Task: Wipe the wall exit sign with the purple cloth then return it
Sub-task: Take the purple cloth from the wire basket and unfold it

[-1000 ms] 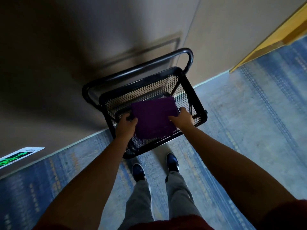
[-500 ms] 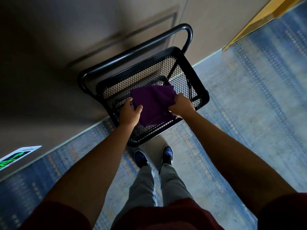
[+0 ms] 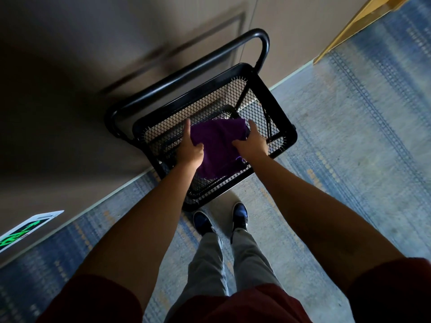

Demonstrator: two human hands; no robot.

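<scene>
Purple cloth [image 3: 218, 148] is hanging over the black wire-mesh basket [image 3: 283, 129] of a cart, near its front edge. Left hand [image 3: 189, 149] and right hand [image 3: 251, 145] are pinching its two sides. Green exit sign [image 3: 22, 231] is sitting low on the wall, well apart.

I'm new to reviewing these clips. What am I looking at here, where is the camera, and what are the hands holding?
There is no machine: a person wears a camera on the head, looking down past their own arms, legs and shoes. The left hand and right hand each grip a side of a purple cloth, held over a black mesh cart that stands on patterned carpet against a wall. Low on that wall, at the picture's left edge, is the green exit sign. Whether the cloth rests on the mesh is unclear.
</scene>
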